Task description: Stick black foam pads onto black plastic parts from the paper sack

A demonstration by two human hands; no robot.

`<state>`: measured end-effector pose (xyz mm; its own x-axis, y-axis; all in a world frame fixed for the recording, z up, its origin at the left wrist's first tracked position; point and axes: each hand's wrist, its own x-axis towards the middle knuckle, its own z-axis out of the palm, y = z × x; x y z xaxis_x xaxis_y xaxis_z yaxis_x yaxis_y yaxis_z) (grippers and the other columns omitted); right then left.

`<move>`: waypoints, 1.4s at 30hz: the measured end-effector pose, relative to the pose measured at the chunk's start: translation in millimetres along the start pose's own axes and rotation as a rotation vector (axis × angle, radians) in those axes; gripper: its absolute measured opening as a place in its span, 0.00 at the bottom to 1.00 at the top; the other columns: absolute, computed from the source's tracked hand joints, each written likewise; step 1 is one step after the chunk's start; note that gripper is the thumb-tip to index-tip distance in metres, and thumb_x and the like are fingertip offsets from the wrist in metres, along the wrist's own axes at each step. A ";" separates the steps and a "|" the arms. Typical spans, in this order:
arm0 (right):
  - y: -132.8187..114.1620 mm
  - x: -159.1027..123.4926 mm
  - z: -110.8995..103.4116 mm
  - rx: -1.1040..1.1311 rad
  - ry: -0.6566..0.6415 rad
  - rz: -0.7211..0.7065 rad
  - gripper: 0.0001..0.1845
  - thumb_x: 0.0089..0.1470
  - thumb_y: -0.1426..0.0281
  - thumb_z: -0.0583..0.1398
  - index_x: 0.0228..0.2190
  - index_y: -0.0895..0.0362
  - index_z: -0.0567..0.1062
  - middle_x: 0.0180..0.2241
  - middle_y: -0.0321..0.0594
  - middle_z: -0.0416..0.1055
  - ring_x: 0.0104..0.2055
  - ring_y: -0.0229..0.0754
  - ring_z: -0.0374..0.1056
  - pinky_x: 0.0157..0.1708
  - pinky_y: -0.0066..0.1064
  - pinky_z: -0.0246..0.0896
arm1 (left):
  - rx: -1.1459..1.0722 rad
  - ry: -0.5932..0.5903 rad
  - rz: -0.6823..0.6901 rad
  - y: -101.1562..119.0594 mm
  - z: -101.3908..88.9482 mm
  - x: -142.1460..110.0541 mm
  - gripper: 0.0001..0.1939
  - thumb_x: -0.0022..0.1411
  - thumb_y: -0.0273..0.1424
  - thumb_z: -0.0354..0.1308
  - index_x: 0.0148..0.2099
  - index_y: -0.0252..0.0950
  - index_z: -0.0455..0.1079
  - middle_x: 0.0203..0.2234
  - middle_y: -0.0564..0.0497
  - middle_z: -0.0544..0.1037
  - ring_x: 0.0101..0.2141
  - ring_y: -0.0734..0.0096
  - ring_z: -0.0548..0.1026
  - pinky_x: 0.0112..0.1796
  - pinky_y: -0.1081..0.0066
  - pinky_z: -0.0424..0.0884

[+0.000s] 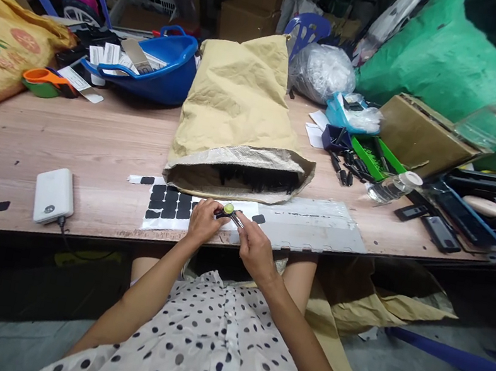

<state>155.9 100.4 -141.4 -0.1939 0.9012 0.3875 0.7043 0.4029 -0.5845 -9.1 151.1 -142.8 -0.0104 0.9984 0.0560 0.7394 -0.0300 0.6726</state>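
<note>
My left hand [204, 221] pinches a small dark piece at the table's front edge. A round yellow-green part [228, 208] shows between my two hands; I cannot tell which piece it belongs to. My right hand [257, 251] is closed on a slim metal tool [237, 219], its tip meeting the dark piece by my left fingers. Beneath my hands lies a white sheet [181, 225] with rows of black rounded stickers [170, 204]. Just beyond, a tan paper sack [238, 101] lies with its mouth toward me, dark items inside.
A white power bank [55, 195] with a cable sits left. A blue basin [167, 72] of boxes stands behind it. To the right are a grey board [318, 223], a green tray [375, 157], a clear bottle [394, 189] and black devices [441, 233].
</note>
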 end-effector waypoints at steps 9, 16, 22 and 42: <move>-5.0 -2.8 -2.6 -0.271 -0.118 0.050 0.26 0.65 0.74 0.52 0.60 0.45 0.72 0.35 0.39 0.71 0.33 0.39 0.70 0.31 0.23 0.65 | -0.007 0.014 -0.001 -0.7 3.0 -0.7 0.07 0.54 0.27 0.67 0.32 0.41 0.71 0.32 0.53 0.75 0.38 0.63 0.72 0.43 0.65 0.67; -1.7 -3.2 -6.3 -0.259 -0.019 0.070 0.24 0.67 0.72 0.49 0.59 0.48 0.73 0.35 0.40 0.71 0.35 0.40 0.70 0.34 0.25 0.67 | -0.020 0.025 0.022 -2.6 4.9 -1.2 0.06 0.54 0.27 0.67 0.34 0.41 0.74 0.33 0.53 0.76 0.39 0.61 0.72 0.43 0.63 0.67; 2.2 -2.5 -8.6 -0.219 0.013 0.099 0.24 0.67 0.71 0.49 0.58 0.48 0.74 0.37 0.41 0.73 0.38 0.41 0.71 0.36 0.27 0.67 | -0.015 0.021 0.039 -3.4 5.5 -1.6 0.06 0.54 0.28 0.67 0.34 0.41 0.74 0.33 0.52 0.76 0.39 0.61 0.71 0.44 0.63 0.68; 67.2 22.9 -8.7 -0.498 0.166 0.255 0.18 0.62 0.72 0.55 0.49 0.50 0.79 0.42 0.46 0.68 0.42 0.47 0.59 0.38 0.35 0.51 | -0.107 -0.116 0.237 2.8 -10.6 -25.3 0.05 0.63 0.34 0.59 0.40 0.39 0.73 0.35 0.49 0.77 0.37 0.63 0.74 0.40 0.65 0.70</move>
<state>204.8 146.7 -165.5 0.1049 0.9067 0.4086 0.9587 0.0170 -0.2840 -13.9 125.3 -134.5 0.2360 0.9616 0.1402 0.6367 -0.2620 0.7253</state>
